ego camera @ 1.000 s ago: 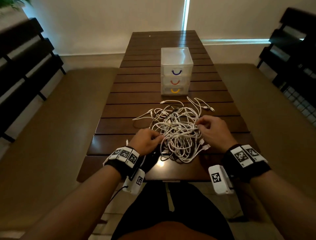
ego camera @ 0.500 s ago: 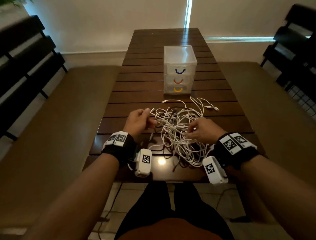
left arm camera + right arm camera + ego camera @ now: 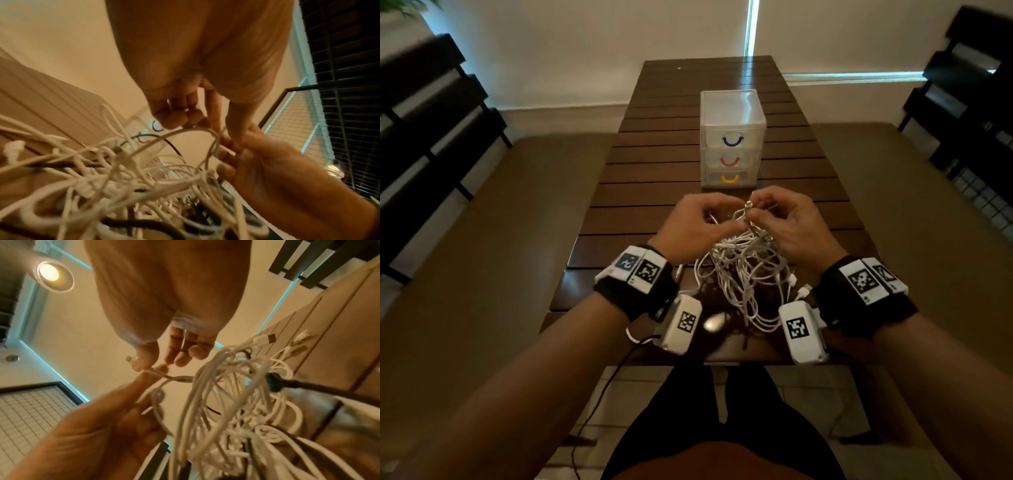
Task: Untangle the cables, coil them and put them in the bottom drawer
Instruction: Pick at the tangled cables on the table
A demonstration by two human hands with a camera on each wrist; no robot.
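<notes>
White cables (image 3: 743,274) lifted in a tangle, drawer unit (image 3: 732,138) shut behind them on slatted table (image 3: 661,178).
Left hand (image 3: 695,222) and right hand (image 3: 791,226) pinching one strand, raised higher and closer together than before.

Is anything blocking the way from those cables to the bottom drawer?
Only bare table lies between the cables and the drawer unit. But the bottom drawer, with the yellow handle, is shut, and the cables are one tangle.

Bottom drawer (image 3: 730,178) contents unclear; cable tangle's (image 3: 748,274) near loops behind wrist cameras.
</notes>
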